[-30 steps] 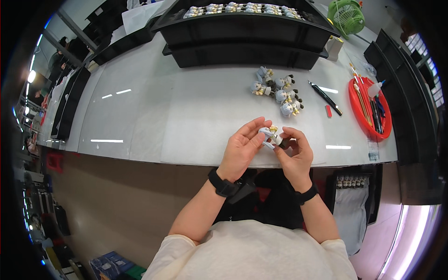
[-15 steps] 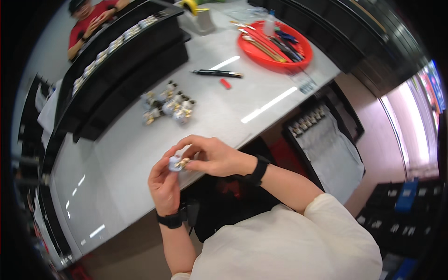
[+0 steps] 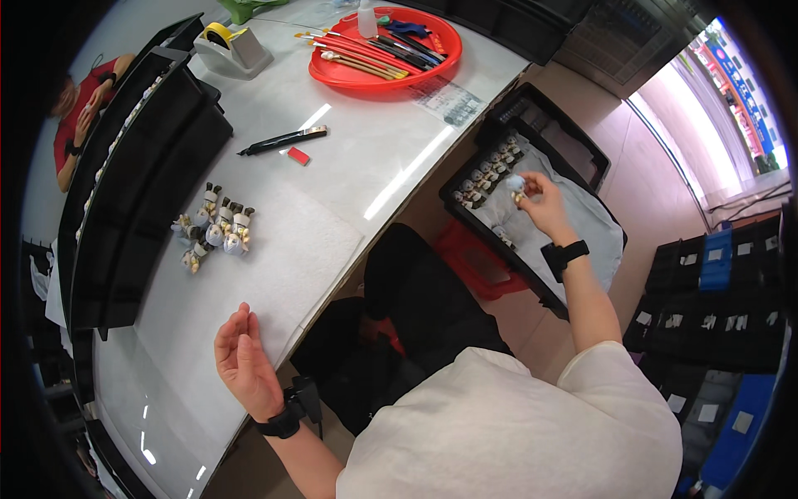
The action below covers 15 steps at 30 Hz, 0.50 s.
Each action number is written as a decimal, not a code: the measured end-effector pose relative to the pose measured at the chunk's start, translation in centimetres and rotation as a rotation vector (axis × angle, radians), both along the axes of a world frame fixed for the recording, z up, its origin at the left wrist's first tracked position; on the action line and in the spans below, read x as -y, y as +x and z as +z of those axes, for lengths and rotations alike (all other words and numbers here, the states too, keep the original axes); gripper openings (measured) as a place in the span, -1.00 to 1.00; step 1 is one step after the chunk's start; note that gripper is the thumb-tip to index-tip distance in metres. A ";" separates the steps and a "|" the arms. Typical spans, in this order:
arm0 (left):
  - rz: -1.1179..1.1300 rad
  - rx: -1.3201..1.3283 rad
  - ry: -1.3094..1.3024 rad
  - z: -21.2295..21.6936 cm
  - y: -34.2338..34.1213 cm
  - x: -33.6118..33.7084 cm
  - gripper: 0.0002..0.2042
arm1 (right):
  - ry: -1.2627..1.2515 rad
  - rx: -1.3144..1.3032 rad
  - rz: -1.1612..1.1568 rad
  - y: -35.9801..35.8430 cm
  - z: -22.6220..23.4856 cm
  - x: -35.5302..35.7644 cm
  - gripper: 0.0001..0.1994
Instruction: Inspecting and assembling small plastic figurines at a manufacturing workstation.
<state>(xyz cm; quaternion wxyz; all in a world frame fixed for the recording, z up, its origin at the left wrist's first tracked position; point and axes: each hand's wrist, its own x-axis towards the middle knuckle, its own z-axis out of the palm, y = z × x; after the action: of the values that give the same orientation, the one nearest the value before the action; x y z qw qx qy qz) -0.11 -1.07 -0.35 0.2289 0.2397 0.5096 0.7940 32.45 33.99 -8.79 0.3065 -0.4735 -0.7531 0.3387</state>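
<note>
Between the fingers of my right hand (image 3: 542, 205) is a small figurine (image 3: 517, 185) with a pale blue-grey top and cream and gold parts. That hand is over a black tray (image 3: 532, 274) lined with pale cloth (image 3: 582, 224), to the right of the table. Several like figurines (image 3: 489, 173) lie in rows along the tray's far left side, and another (image 3: 503, 236) lies nearer me. My left hand (image 3: 248, 366) hovers over the table's front edge, fingers apart and nothing in it. Beyond it, a cluster of figurines (image 3: 218, 226) lies on the white table (image 3: 291, 241).
A black pen (image 3: 283, 140) and a red eraser-like block (image 3: 298, 156) lie on the table. Farther back are a red tray (image 3: 353, 81) of brushes and pens and a tape dispenser (image 3: 233, 54). Black bins (image 3: 141, 191) line the left; a person in red (image 3: 83, 116) is behind them.
My right hand has carried the figurine from above the table edge to the lined tray on the right. My left hand has let go of it. The view has turned rightward.
</note>
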 end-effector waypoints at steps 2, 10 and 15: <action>0.017 0.001 -0.007 0.1 -0.1 0.2 -0.78 | -0.045 0.092 -0.005 2.8 -3.1 -0.8 -0.62; 0.054 0.003 -0.046 0.0 0.1 0.1 -0.80 | -0.130 0.470 0.077 3.9 -8.1 0.4 -0.68; 0.058 0.001 -0.048 0.1 0.4 -0.3 -0.81 | -0.130 0.518 0.067 4.0 -9.2 0.1 -0.66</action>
<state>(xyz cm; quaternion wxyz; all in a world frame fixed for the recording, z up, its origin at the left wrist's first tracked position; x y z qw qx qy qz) 0.29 -0.76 -0.24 0.2117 0.2191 0.5350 0.7880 36.47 33.94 -17.95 0.0610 -0.5377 -0.7985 0.2638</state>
